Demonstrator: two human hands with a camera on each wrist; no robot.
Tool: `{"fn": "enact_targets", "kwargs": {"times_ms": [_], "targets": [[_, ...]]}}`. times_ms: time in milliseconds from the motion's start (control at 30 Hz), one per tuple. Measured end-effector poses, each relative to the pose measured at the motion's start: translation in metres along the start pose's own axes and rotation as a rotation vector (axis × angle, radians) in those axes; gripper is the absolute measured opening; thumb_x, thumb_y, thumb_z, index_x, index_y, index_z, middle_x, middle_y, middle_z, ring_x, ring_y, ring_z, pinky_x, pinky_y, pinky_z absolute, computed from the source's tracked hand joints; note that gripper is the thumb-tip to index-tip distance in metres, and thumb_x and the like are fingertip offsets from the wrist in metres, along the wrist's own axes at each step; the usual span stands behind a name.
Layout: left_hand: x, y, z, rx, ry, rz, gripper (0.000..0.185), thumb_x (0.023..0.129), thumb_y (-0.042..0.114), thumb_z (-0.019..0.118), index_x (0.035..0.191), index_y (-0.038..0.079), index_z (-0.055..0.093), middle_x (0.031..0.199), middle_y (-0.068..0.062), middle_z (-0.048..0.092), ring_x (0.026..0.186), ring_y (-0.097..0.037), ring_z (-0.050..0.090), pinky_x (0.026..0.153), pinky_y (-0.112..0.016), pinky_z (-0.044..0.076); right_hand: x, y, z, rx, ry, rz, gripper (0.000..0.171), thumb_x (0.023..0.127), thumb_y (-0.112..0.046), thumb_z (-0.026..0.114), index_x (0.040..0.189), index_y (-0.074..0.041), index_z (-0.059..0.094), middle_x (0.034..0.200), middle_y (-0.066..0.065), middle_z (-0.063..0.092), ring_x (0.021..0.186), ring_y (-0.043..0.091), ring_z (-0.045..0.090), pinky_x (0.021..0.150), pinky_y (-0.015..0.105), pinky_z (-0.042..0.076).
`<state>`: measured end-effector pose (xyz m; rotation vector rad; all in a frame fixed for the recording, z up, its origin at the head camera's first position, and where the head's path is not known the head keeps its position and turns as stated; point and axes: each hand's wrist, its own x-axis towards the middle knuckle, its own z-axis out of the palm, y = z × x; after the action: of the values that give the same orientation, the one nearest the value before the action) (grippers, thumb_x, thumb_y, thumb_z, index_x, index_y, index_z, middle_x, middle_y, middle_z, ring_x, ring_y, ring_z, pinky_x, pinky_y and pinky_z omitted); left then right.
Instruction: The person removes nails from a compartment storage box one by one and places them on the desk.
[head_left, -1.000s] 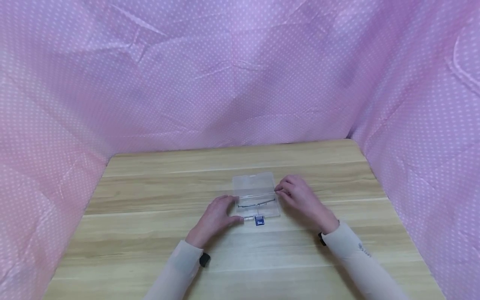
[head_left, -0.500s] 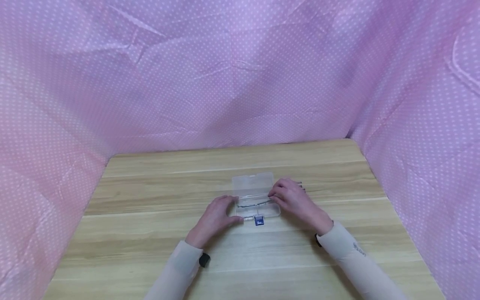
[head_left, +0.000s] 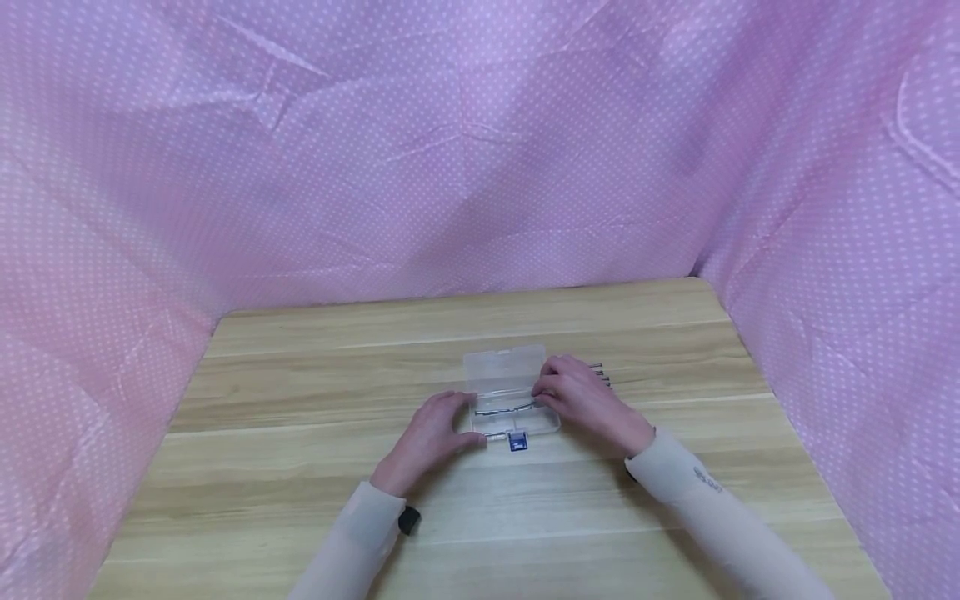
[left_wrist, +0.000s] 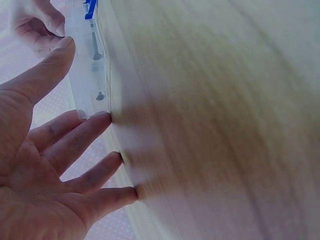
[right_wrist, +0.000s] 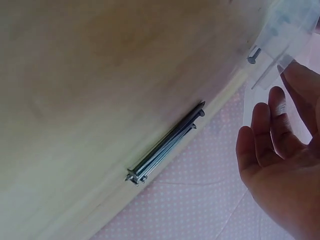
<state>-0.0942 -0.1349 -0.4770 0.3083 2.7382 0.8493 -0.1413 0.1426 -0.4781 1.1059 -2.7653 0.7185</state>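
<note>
Clear plastic box (head_left: 512,392) mid-table with lid open, nails (head_left: 510,408) inside, small blue label (head_left: 518,442) at its near edge, writing unreadable, left hand (head_left: 433,433) flat against its left end, fingers straight, right hand (head_left: 581,393) at its right end, grasp unclear, loose nails (right_wrist: 165,144) just right of the box.

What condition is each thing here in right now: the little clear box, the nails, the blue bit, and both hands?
Clear plastic box: open, lid laid back flat on the table.
Nails in the box: lying flat inside.
Loose nails: bundled side by side on the table, right of the box.
Blue clip: at the box's near edge.
Left hand: fingers straight, touching the box's left end.
Right hand: fingertips at the box's right end; grip unclear.
</note>
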Motion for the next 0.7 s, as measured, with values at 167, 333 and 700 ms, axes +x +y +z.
{"fn": "enact_targets", "kwargs": {"times_ms": [167,333,700], "targets": [[0.000,0.000,0.001,-0.002,0.007,0.002,0.072,0.080,0.039,0.089,0.140,0.008,0.063,0.143,-0.017,0.060,0.138,-0.039,0.049,0.117,-0.056,0.039,0.002,0.001,0.000,-0.005,-0.027,-0.004,0.006,0.089,-0.013,0.082,0.095,-0.014,0.081,0.096,-0.005,0.060,0.091,0.017,0.053,0.082,0.036,0.047],[-0.001,0.001,0.001,-0.006,0.000,-0.019,0.072,0.081,0.040,0.088,0.141,0.010,0.062,0.145,-0.015,0.059,0.138,-0.038,0.049,0.117,-0.057,0.038,0.005,0.003,0.000,-0.001,-0.051,-0.015,0.006,0.088,-0.012,0.082,0.094,-0.013,0.081,0.094,-0.004,0.060,0.087,0.017,0.053,0.078,0.034,0.047],[0.001,0.000,0.001,0.000,0.001,-0.014,0.072,0.082,0.040,0.088,0.141,0.009,0.062,0.144,-0.015,0.060,0.137,-0.037,0.050,0.117,-0.055,0.039,0.015,0.006,-0.002,-0.052,-0.119,-0.067,0.009,0.084,-0.012,0.085,0.093,-0.015,0.084,0.087,-0.006,0.057,0.080,0.013,0.049,0.074,0.031,0.046]]}}
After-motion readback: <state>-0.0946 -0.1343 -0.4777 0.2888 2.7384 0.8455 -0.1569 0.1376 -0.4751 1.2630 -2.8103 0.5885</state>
